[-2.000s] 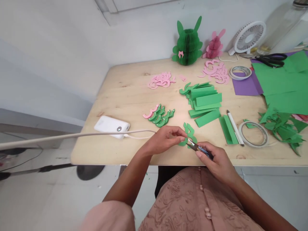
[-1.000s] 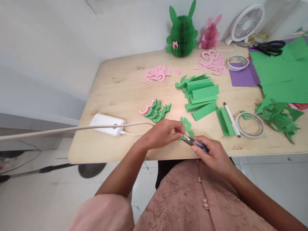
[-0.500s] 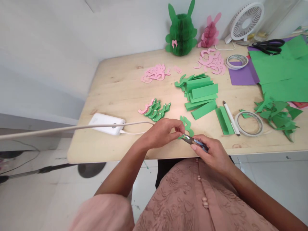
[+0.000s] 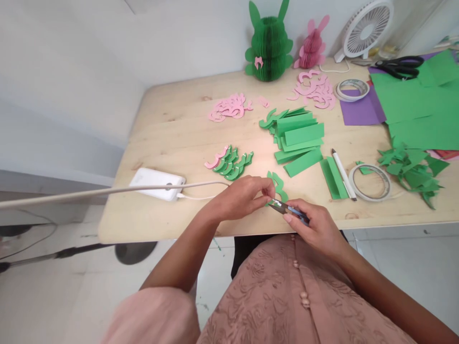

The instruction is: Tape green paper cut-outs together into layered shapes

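Observation:
My right hand (image 4: 317, 227) is closed around a pair of small thread snips (image 4: 292, 210) with dark blades and blue-grey handles. The blades point left and look slightly apart, close to my left fingertips. My left hand (image 4: 245, 197) is closed in a pinch on a small white strip (image 4: 277, 202) that lies along the blades; its far end is hard to make out. Just behind the snips, a wavy green paper cutout (image 4: 280, 187) lies on the table, partly hidden by my left hand. Several green cutouts (image 4: 234, 165) with white strips sit left of it, beside a pink cutout (image 4: 212, 163).
Folded green strips (image 4: 299, 136), a white marker (image 4: 344, 174) and a tape roll (image 4: 370, 197) lie to the right. Green scraps (image 4: 412, 169) and black scissors (image 4: 399, 67) are farther right. A power bank (image 4: 156, 183) with its cable is at left. Paper rabbits (image 4: 269, 50) stand behind.
The snips' blades are closer together than before, around the white strip. Both hands stay in nearly the same place, and the view has shifted slightly.

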### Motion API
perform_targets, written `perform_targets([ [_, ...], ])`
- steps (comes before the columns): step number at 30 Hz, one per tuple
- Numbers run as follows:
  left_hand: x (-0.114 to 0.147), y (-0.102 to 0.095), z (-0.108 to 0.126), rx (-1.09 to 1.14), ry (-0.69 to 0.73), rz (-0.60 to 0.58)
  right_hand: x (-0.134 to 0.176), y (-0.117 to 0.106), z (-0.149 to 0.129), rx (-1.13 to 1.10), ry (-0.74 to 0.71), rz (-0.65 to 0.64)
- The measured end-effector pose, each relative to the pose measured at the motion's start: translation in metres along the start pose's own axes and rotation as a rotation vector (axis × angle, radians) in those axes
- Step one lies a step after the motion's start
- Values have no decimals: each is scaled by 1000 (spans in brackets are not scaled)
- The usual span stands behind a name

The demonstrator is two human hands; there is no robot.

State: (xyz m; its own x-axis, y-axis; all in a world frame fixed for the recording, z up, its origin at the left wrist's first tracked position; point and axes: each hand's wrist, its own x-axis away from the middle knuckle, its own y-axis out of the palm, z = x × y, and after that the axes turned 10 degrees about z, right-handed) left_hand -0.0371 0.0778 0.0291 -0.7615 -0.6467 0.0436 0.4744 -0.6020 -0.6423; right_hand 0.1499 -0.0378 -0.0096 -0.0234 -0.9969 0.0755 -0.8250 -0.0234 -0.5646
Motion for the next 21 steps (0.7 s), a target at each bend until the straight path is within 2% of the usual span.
perform_targets([
  [8, 3, 0, -3, 19, -25, -8, 1, 0, 1, -8, 2, 7],
  [21, 7, -3, -12, 200, -33, 11, 1, 1, 0, -6, 12, 9],
])
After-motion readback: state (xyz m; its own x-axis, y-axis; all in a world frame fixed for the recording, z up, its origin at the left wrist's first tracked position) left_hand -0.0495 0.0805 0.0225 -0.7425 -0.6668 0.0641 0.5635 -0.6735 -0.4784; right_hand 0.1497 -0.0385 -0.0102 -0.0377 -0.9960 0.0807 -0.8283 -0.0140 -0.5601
